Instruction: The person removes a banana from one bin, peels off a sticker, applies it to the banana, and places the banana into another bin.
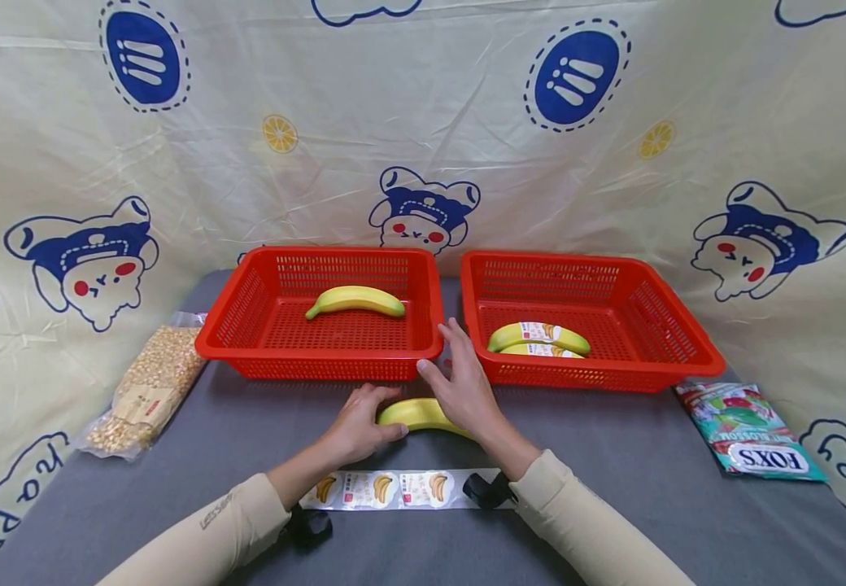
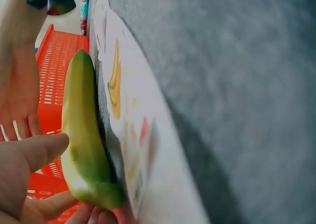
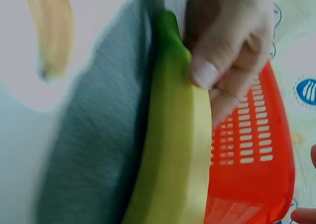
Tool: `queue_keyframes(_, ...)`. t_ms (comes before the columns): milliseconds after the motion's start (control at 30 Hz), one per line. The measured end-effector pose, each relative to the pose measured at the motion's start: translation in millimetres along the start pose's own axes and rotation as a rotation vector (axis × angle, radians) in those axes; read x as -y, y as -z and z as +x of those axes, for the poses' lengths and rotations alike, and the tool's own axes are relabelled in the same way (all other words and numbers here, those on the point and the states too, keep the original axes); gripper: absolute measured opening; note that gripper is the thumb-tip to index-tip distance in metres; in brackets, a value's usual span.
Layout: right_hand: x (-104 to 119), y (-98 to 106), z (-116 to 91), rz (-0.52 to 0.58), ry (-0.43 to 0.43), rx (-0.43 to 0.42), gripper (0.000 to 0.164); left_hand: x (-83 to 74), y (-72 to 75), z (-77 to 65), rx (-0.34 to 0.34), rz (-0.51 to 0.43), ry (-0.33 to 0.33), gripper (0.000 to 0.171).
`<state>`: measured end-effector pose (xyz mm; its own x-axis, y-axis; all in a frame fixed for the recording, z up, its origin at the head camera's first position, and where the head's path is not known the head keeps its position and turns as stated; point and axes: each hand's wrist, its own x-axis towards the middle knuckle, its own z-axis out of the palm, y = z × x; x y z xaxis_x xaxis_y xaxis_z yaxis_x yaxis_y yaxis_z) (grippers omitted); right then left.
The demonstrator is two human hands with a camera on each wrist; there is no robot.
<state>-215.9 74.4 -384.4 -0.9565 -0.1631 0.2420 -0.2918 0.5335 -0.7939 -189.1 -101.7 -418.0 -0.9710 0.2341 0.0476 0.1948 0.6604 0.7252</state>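
A yellow banana with greenish ends (image 1: 423,413) lies on the grey cloth in front of the baskets. My left hand (image 1: 359,423) grips its left end, the thumb on the near side and the fingers reaching round the far side. In the left wrist view the thumb (image 2: 49,147) presses on the peel. My right hand (image 1: 467,391) hovers over the banana's right part, fingers spread and holding nothing. Below both hands lies a strip of banana-print labels (image 1: 372,490), partly covered by the wrist gear.
The left red basket (image 1: 320,356) holds one plain banana (image 1: 355,299). Two labelled bananas (image 1: 569,338) lie in the right red basket (image 1: 643,376). A bag of corn kernels (image 1: 152,391) sits at the left, a FOX'S candy bag (image 1: 748,427) at the right.
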Motion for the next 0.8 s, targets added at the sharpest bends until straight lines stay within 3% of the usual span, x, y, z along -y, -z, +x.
queue_keyframes(167,-4.2,8.8,-22.8,0.015,0.088,-0.011,0.056,-7.5,5.5,-6.2,-0.087,-0.001,0.014,0.051)
queue_keyframes(300,-10.0,17.1,-41.3,-0.022,0.086,0.022,0.048,-13.4,9.1,-18.5,-0.129,-0.006,-0.028,0.045)
queue_keyframes(533,-17.9,26.5,-65.7,-0.096,-0.034,0.167,0.046,-15.4,11.5,-48.0,-0.075,0.011,-0.065,0.034)
queue_keyframes(633,-22.4,28.0,-71.1,-0.132,-0.019,0.219,0.042,-11.4,9.4,-58.9,-0.058,0.031,-0.101,0.03)
queue_keyframes(800,-30.7,27.8,-76.7,-0.147,0.078,0.281,0.032,-4.7,3.6,-70.3,-0.04,0.034,-0.181,0.025)
